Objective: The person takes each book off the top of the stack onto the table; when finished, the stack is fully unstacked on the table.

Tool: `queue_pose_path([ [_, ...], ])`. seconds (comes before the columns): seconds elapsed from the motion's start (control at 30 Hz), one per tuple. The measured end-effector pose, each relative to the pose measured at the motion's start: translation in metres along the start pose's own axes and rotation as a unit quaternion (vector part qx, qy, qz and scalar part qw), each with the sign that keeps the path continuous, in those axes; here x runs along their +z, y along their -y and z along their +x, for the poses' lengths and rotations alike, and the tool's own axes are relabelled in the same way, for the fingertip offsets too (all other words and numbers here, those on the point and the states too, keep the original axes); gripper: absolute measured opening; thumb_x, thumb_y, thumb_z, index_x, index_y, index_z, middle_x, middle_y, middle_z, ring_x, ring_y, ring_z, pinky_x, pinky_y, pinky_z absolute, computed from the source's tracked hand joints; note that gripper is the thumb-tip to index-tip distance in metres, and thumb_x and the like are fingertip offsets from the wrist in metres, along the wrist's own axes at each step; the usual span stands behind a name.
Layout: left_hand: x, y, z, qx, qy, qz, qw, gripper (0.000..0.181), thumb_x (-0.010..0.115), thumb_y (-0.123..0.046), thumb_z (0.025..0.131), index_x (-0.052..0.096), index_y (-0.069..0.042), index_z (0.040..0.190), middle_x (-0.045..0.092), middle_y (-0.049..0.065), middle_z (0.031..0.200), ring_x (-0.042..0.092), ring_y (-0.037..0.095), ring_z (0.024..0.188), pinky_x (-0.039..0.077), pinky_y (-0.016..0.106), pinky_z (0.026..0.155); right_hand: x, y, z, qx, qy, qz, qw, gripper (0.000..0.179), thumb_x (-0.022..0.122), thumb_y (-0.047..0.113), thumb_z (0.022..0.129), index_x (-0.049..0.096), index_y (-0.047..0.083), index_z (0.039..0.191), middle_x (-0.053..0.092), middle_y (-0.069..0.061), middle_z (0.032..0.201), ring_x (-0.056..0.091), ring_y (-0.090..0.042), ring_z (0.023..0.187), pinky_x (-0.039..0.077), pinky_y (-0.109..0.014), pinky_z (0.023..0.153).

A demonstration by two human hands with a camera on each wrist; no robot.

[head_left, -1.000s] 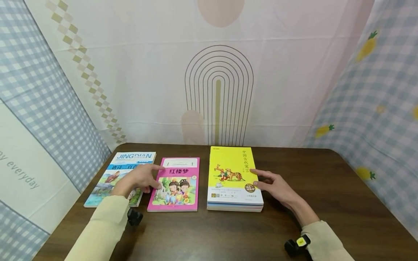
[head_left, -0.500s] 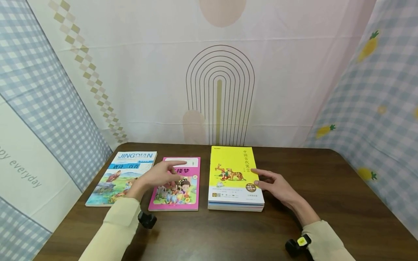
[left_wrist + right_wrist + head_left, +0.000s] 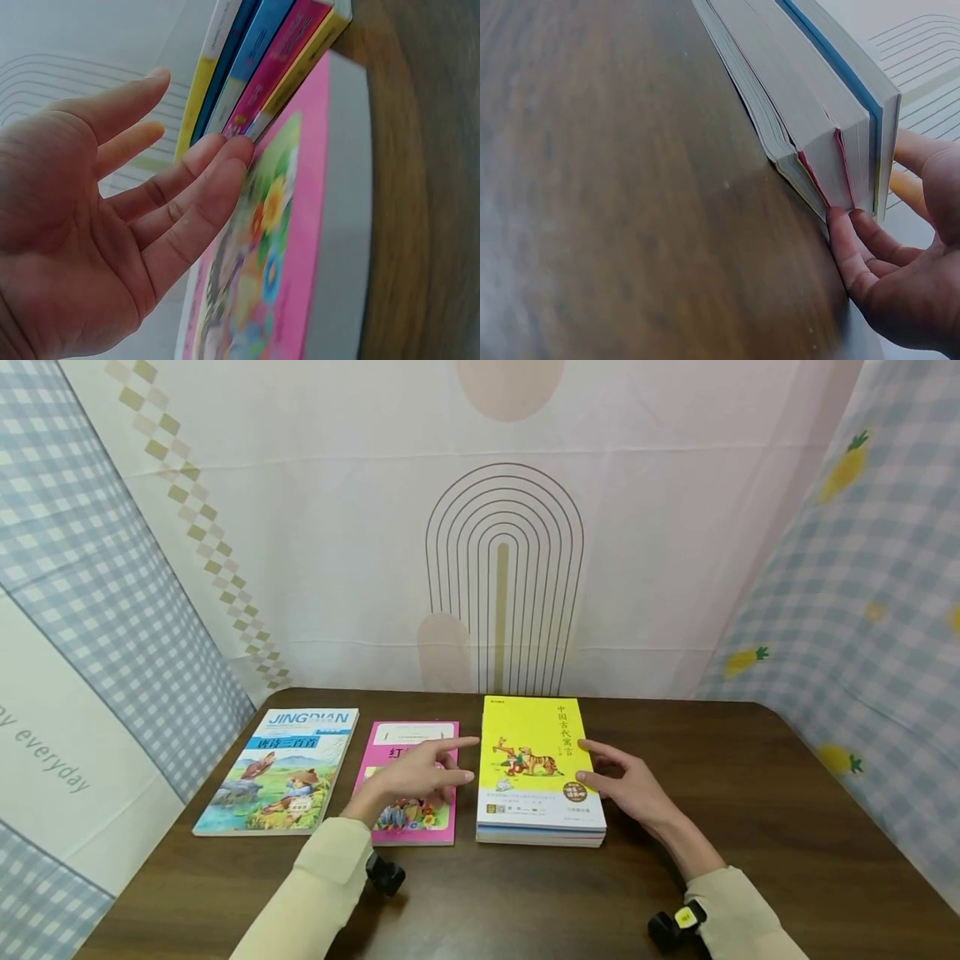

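Note:
A stack of books, with a yellow picture-covered book (image 3: 525, 727) on top, lies right of the table's middle. My left hand (image 3: 414, 770) hovers over a pink book (image 3: 420, 837), its fingers loosely extended toward the stack's left side. In the left wrist view the fingertips are right by the coloured spines (image 3: 259, 56), and nothing is held. At the opposite side, my right hand (image 3: 630, 787) has relaxed fingers against the stack. Its fingertips touch the page edges (image 3: 847, 161) in the right wrist view, with the thumb close to the top book's edge.
A blue book with a landscape cover (image 3: 273, 781) lies flat at the far left of the brown table (image 3: 480, 897). Behind the table hangs a pale patterned cloth (image 3: 337, 527). Checked cloths (image 3: 840, 610) hang at both sides.
My left hand has moved right, from the left edge of the pink book across it to the stack's left side. The right hand stays at the stack with only a slight shift. The books stay put.

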State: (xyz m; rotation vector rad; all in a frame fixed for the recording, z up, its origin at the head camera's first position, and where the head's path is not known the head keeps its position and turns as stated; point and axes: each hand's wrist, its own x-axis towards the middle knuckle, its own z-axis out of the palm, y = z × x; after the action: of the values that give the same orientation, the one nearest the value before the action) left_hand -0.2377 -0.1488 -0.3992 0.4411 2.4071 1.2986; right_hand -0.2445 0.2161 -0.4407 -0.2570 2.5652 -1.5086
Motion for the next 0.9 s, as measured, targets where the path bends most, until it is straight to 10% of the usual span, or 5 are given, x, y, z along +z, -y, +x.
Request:
queue_pose_path([
  [0.53,0.021,-0.001,0.013,0.02,0.017,-0.032,0.9992,0.067,0.075,-0.025,0.1,0.046,-0.023,0.161,0.066,0.014,0.104,0.071,0.023,0.074,0.065,0.037,0.066,-0.016,-0.002,-0.002,0.013,0.051,0.02,0.9984,0.064,0.078,0.035,0.097,0.057,0.016,0.154,0.045,-0.02,0.162,0.046,-0.037,0.136,0.051,-0.035,0.098],
  [0.9,0.024,0.0,0.015,0.015,0.018,-0.033,0.9992,0.07,0.078,-0.017,0.098,0.047,-0.023,0.161,0.065,0.013,0.098,0.07,0.023,0.073,0.063,0.035,0.065,-0.028,-0.01,-0.003,0.027,0.078,0.07,0.9941,0.061,0.077,0.025,0.098,0.056,0.013,0.154,0.057,-0.017,0.123,0.057,-0.023,0.102,0.057,-0.027,0.074],
])
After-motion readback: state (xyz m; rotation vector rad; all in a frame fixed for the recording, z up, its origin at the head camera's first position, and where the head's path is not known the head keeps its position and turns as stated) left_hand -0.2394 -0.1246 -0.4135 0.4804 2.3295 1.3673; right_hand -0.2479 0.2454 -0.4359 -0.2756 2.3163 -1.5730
